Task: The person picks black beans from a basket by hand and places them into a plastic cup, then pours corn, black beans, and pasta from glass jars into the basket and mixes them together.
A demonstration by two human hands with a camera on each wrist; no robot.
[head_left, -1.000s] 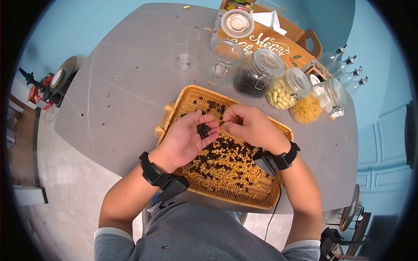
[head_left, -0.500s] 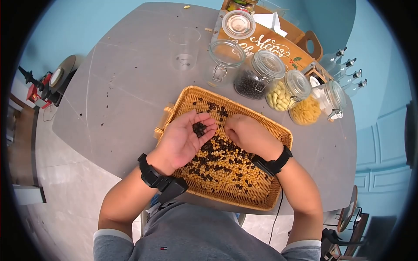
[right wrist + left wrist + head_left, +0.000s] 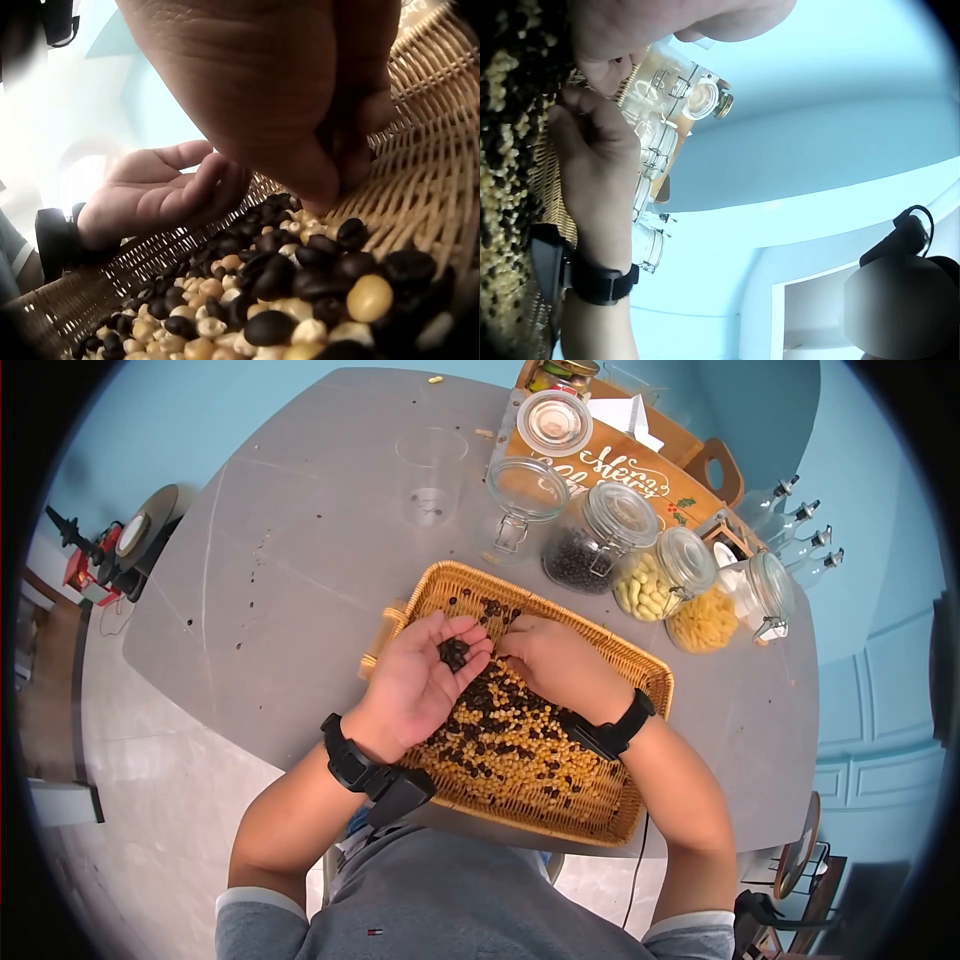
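Note:
My left hand point(image 3: 412, 685) is palm up over the left part of a wicker basket point(image 3: 655, 710), its fingers loosely curled around a small heap of dark beans point(image 3: 453, 654). Beside it, my right hand point(image 3: 575, 665) points down into the basket, thumb and fingers curled together. In the right wrist view its fingertips come right down at the loose dark beans point(image 3: 270, 328) and yellow corn kernels point(image 3: 370, 298). I cannot tell whether they pinch a bean. Dark beans and kernels lie mixed across the basket floor, with mostly dark ones near the far left corner.
Behind the basket stand an open glass jar point(image 3: 515, 525), a jar of dark beans point(image 3: 590, 555), a jar of peanuts point(image 3: 650, 585) and a jar of pasta point(image 3: 705, 620). A clear cup point(image 3: 430, 490) is farther left. A wooden crate point(image 3: 690, 490) and glass bottles point(image 3: 800, 535) are at the back.
The right hand drops lower into the basket, then shifts left, close to the left hand's fingertips. The left hand keeps its heap of beans, its fingers barely moving.

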